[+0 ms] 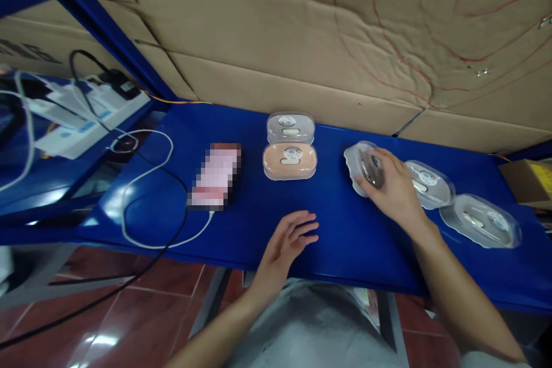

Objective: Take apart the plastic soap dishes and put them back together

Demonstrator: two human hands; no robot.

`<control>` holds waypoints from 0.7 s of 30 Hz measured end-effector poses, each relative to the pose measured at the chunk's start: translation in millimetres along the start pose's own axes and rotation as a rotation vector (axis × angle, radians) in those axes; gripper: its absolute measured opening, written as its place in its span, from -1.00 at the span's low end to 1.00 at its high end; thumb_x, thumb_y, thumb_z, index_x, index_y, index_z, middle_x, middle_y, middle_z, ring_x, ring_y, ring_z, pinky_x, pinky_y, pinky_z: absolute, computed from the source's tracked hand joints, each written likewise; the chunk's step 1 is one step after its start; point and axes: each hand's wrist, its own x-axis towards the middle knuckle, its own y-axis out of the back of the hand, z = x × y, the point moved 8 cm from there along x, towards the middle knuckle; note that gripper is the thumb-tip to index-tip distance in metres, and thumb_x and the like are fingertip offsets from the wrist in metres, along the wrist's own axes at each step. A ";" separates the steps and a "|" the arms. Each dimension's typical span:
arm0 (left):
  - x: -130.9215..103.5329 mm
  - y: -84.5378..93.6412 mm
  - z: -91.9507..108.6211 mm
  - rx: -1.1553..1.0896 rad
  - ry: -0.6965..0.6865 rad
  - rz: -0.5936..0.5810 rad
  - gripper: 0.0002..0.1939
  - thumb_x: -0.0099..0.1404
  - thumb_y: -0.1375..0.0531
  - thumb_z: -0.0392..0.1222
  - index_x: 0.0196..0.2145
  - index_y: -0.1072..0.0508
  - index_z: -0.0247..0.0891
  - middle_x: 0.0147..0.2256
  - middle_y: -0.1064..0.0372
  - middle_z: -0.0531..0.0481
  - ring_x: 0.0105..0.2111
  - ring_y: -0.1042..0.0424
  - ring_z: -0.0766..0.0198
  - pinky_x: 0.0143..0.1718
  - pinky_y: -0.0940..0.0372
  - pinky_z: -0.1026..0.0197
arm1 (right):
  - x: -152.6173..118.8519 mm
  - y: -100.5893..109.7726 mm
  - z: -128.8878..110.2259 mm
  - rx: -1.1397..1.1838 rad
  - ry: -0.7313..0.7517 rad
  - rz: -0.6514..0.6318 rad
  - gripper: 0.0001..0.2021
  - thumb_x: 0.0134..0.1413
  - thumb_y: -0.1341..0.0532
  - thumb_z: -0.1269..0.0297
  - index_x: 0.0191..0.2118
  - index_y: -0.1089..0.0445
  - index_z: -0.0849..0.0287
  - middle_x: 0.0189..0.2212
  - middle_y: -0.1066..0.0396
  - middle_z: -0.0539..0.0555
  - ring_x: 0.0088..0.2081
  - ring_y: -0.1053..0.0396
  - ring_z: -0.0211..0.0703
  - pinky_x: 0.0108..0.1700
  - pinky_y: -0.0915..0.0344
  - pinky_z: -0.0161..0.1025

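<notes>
My right hand (394,187) is closed around an oval plastic soap box (357,168) with a grey, see-through lid and a pale, wavy rim. Its palm hides part of the box, which appears tilted at the blue tabletop. My left hand (288,241) hovers above the front of the table, fingers spread and holding nothing. Between the hands and the back wall sits a peach soap box (278,168), with a grey soap box (302,131) just behind it. To the right of my right hand lie another grey soap box (435,187) and a whitish clear one (478,236), their edges meeting.
A phone with a blurred screen (215,175) lies at left, a white cable (146,246) plugged into it. Farther left is a loaded power strip (64,141). Cardboard (280,40) lines the back of the blue table (336,241). An open carton (524,184) stands at the right end.
</notes>
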 end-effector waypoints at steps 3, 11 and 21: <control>0.8 -12.1 -20.5 -0.220 0.220 -0.070 -0.39 0.46 -0.29 0.06 0.38 -0.28 0.06 0.38 -0.29 -0.20 0.36 -0.31 -0.15 0.32 -0.27 -0.25 | -34.2 -1.2 -21.5 0.298 -0.052 -0.094 -0.40 0.26 -0.32 -0.09 0.33 -0.25 -0.07 0.33 -0.33 0.21 0.34 -0.31 0.27 0.37 -0.24 0.33; -0.5 -23.4 -26.2 -0.334 0.233 -0.134 -0.33 0.49 -0.27 0.06 0.45 -0.19 0.09 0.33 -0.39 -0.16 0.33 -0.37 -0.09 0.35 -0.23 -0.23 | -90.7 -32.9 -79.9 0.609 0.010 -0.473 -0.33 0.22 -0.41 0.01 0.37 -0.22 -0.18 0.50 -0.02 0.15 0.51 -0.03 0.26 0.43 -0.21 0.27; 0.2 -9.4 -29.3 -0.378 0.237 -0.074 -0.35 0.48 -0.30 -0.07 0.43 -0.25 0.01 0.25 -0.47 -0.17 0.27 -0.45 -0.10 0.32 -0.26 -0.21 | 4.9 -26.1 -6.3 0.216 0.297 -0.188 -0.53 0.31 -0.32 0.04 0.27 -0.38 0.00 0.33 -0.34 0.22 0.40 -0.23 0.22 0.44 -0.13 0.33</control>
